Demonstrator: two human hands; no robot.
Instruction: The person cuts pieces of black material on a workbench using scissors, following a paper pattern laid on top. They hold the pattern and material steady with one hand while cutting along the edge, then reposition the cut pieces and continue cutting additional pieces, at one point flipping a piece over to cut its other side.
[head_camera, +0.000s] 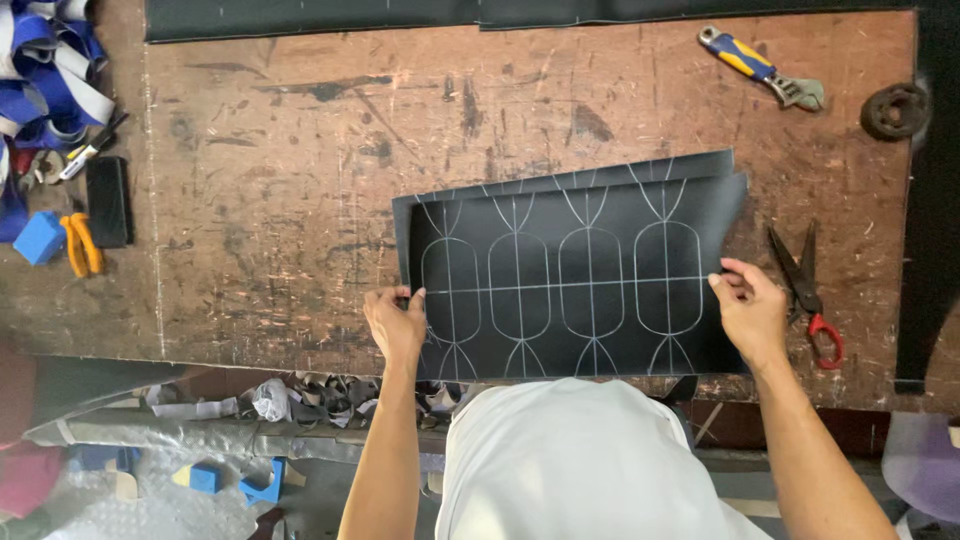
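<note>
Head view: a black sheet marked with chalk ovals lies flat on the counter. The left hand pinches the sheet's left edge; the right hand pinches its right edge. Scissors lie just right of the sheet, a wrench beyond it.

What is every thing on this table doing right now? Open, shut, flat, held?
black sheet: flat on the table, marked with pale lines, held at both side edges.
left hand: pinching the sheet's left edge.
right hand: pinching the sheet's right edge.
scissors: lying untouched, blades nearly shut.
wrench: lying untouched.
orange pliers: lying on the table, handles apart.
table: scratched and worn.
</note>
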